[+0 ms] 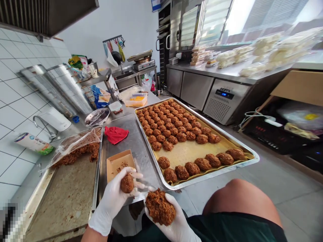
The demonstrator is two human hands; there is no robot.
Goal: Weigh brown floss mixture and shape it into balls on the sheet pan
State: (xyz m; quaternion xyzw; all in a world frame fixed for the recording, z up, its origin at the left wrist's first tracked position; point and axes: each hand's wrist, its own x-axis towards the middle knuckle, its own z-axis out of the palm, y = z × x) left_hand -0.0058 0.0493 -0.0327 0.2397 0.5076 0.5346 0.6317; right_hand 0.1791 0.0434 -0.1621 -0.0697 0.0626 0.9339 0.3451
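My left hand (114,196), in a white glove, holds a small rounded brown ball (127,183) against the palm with its fingers stretched out to the right. In my gloved right hand (180,220) is a larger, rough lump of brown shredded mixture (160,206), with the thumb and fingers curved around it. Just behind the left hand lies a cardboard box (114,164) with brown crumbs inside. Rows of similar brown balls fill much of a large lined metal tray (202,180), while bare liner shows between the back rows and the front row.
At left, a second metal tray (63,191) holds loose brown mixture (78,153) partly under plastic film. A red cloth (116,134) lies on the steel table (111,149). Farther back are a plastic tub (136,99) with yellow contents and a bowl (97,117). The tray's right side overhangs the floor.
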